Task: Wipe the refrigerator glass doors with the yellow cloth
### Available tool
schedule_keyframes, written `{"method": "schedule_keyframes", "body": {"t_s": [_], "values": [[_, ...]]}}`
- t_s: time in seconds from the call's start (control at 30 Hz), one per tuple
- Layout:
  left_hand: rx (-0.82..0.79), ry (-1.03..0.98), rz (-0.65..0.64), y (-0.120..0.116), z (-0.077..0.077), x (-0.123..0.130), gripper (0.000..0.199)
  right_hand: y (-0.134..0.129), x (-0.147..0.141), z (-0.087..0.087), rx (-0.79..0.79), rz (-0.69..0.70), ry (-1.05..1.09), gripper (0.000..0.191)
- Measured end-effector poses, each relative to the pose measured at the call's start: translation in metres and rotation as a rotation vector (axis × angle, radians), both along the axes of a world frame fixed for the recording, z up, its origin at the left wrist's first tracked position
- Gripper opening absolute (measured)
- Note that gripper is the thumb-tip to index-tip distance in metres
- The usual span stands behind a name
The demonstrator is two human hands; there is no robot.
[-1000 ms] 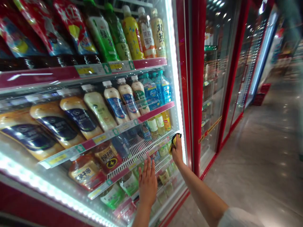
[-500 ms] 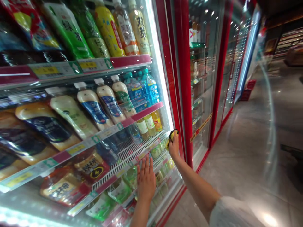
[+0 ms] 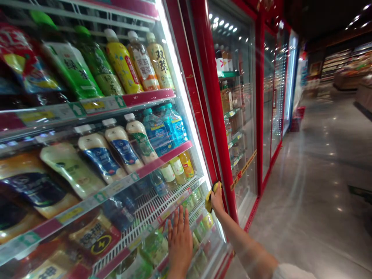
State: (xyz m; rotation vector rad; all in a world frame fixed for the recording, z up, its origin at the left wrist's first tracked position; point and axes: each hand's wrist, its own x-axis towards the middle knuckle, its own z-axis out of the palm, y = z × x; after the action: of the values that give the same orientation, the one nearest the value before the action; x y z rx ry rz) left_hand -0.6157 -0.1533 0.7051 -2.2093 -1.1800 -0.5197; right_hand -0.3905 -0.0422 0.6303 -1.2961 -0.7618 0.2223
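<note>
My left hand (image 3: 180, 242) lies flat with its fingers spread against the glass of a lit drinks fridge, in front of the lower wire shelf (image 3: 162, 197). To its right, my right hand (image 3: 217, 199) is closed on a yellow and black cloth (image 3: 209, 198), held at the glass near the red door frame (image 3: 200, 116). Behind the glass, rows of bottles stand on shelves, among them blue bottles (image 3: 175, 123) and a yellow bottle (image 3: 123, 66). The palm side of both hands is hidden.
A second red-framed fridge (image 3: 260, 116) with glass doors runs off to the right. Grey shiny floor (image 3: 308, 186) stretches beside it. Red baskets (image 3: 298, 116) stand far back, and a dark object (image 3: 360, 193) sits at the right edge.
The view has shifted, so the shelves and both hands appear lower. My right hand with the cloth now sits against the red frame's edge; my left hand remains flat on the glass.
</note>
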Motion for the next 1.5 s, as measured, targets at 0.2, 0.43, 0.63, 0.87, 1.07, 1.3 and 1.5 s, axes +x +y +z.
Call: {"method": "schedule_keyframes", "body": {"t_s": [0.2,0.43,0.63,0.87,1.07,1.3,1.5], "values": [[0.133,-0.017,0.016,0.014,-0.006,-0.003,0.085,0.030,0.007,0.031,0.054,-0.037,0.005,0.076],[0.157,-0.043,0.074,0.007,0.001,0.005,0.081,0.006,-0.007,0.063,0.094,0.045,-0.423,0.067],[0.156,-0.051,0.109,-0.003,0.003,-0.005,0.076,-0.022,-0.010,0.040,0.092,0.069,-0.517,0.068],[0.155,-0.068,0.176,-0.019,0.004,-0.035,0.074,-0.026,-0.068,0.098,0.160,-0.006,-0.627,0.070],[0.070,-0.066,0.213,-0.036,0.004,-0.062,0.073,-0.052,-0.059,0.056,0.193,0.127,-0.789,0.060],[0.049,-0.145,0.217,-0.052,0.010,-0.093,0.074,-0.052,-0.107,0.106,0.103,0.008,-0.610,0.068],[0.048,-0.185,0.245,-0.066,0.016,-0.121,0.070,-0.088,-0.128,0.057,0.090,0.251,-0.874,0.065]]}}
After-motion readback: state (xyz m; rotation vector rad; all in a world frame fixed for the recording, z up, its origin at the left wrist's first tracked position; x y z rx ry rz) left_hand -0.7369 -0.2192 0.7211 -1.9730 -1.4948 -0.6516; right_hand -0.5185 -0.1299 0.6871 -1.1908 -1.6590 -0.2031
